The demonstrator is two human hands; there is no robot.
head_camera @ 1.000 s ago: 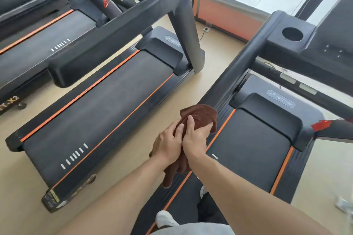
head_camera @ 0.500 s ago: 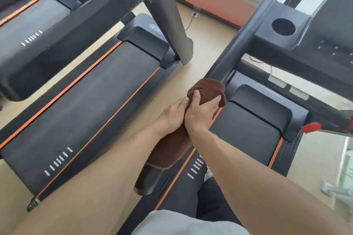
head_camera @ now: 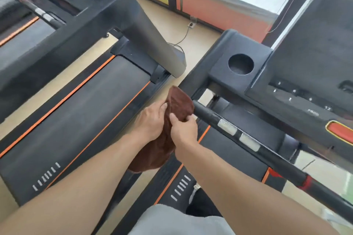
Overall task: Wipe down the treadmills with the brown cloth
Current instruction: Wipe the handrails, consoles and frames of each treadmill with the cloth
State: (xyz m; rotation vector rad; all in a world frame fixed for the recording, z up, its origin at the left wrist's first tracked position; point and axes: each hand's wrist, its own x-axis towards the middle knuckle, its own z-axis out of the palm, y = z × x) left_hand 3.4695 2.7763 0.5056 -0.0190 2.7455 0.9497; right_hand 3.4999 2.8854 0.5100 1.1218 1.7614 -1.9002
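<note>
The brown cloth (head_camera: 178, 105) is draped over the left handrail of the treadmill (head_camera: 236, 150) I stand on, just below its console. My left hand (head_camera: 151, 120) presses the cloth from the left side. My right hand (head_camera: 184, 129) grips the cloth from the right, fingers curled into its folds. The cloth's lower part (head_camera: 152, 154) hangs down under my wrists. A black crossbar (head_camera: 248, 139) with silver pads runs right from the cloth.
A second treadmill (head_camera: 86, 112) with orange stripes lies to the left, its grey upright (head_camera: 152, 40) close above the cloth. The console (head_camera: 298, 86) with a round cup holder (head_camera: 241, 64) fills the upper right. Beige floor separates the machines; a window wall stands behind.
Both hands have slid the cloth up the handrail towards the console. The view has shifted forward, so the console and crossbar now appear larger and nearer.
</note>
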